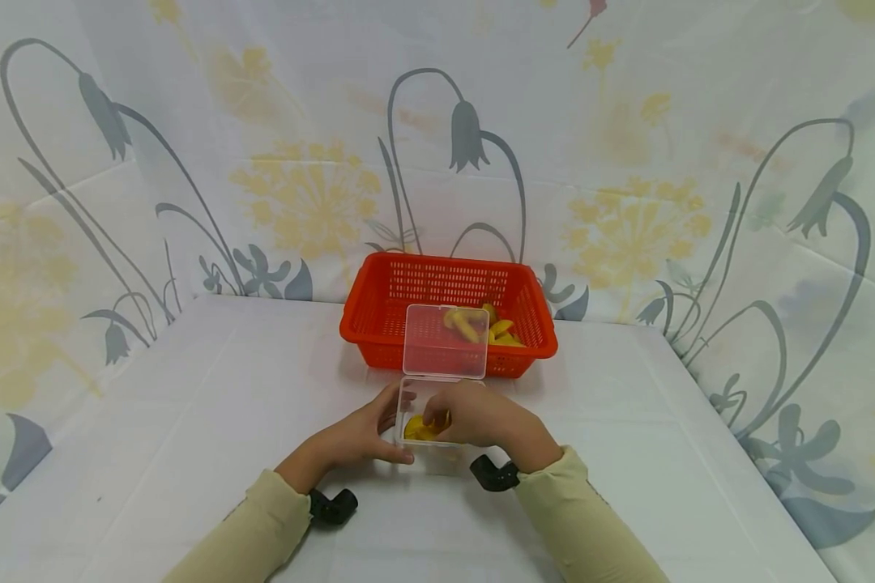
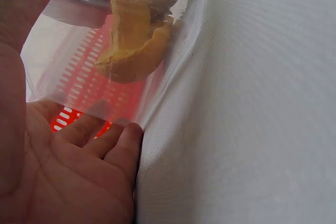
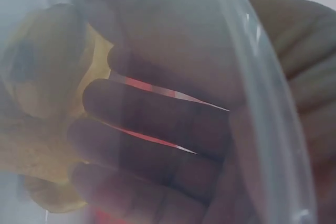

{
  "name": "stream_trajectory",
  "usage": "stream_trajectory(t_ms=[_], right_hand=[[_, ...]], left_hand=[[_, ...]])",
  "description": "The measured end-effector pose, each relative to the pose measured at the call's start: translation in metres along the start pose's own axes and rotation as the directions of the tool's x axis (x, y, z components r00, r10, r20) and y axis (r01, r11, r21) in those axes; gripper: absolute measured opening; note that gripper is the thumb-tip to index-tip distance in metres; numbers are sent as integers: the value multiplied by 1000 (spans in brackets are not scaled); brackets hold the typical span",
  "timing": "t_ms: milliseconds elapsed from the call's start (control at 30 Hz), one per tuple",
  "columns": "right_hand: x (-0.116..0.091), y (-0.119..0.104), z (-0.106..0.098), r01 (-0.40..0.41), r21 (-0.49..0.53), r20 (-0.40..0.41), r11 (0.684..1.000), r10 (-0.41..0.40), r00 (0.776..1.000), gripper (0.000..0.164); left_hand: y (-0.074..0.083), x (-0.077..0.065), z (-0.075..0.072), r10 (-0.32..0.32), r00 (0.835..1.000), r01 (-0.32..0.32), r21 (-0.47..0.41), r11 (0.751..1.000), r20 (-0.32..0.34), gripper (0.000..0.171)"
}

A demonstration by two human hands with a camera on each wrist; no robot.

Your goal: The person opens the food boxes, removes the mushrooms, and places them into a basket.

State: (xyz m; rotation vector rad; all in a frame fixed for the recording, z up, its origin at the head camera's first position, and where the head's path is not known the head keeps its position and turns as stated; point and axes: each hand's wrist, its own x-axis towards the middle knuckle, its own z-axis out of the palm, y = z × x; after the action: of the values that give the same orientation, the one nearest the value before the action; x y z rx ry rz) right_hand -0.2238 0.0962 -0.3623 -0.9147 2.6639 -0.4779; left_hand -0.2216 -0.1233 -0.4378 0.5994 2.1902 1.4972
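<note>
A clear plastic box [image 1: 433,461] stands on the white-covered table, its hinged lid [image 1: 424,356] raised at the back. My left hand [image 1: 353,437] holds the box at its left side, thumb by the front and fingers at the back. Inside the box lie yellow-brown mushrooms [image 2: 128,66], whose stems and caps show through the wall. My right hand [image 1: 484,417] reaches down into the box from the right. Its fingers [image 3: 152,108] curl against a yellow mushroom [image 3: 47,61]; the wall blurs the exact contact.
Behind the box sits a red perforated basket [image 1: 364,324] with several more yellow mushrooms [image 1: 506,334] at its right end. The raised lid overlaps its front. A flower-printed cloth [image 1: 321,105] hangs behind and at the sides. A black band fitting [image 1: 494,474] is on each wrist.
</note>
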Motion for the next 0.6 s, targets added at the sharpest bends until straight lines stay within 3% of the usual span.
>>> stream_trajectory(t_ms=[300, 600], right_hand=[[-1, 0, -1, 5, -25, 0, 1000, -5, 1000, 22], [-1, 4, 0, 63, -12, 6, 998, -63, 998, 19]], left_hand=[[0, 1, 0, 3, 1000, -3, 2, 1000, 1, 113], [2, -1, 1, -7, 1000, 7, 9, 1000, -5, 113]])
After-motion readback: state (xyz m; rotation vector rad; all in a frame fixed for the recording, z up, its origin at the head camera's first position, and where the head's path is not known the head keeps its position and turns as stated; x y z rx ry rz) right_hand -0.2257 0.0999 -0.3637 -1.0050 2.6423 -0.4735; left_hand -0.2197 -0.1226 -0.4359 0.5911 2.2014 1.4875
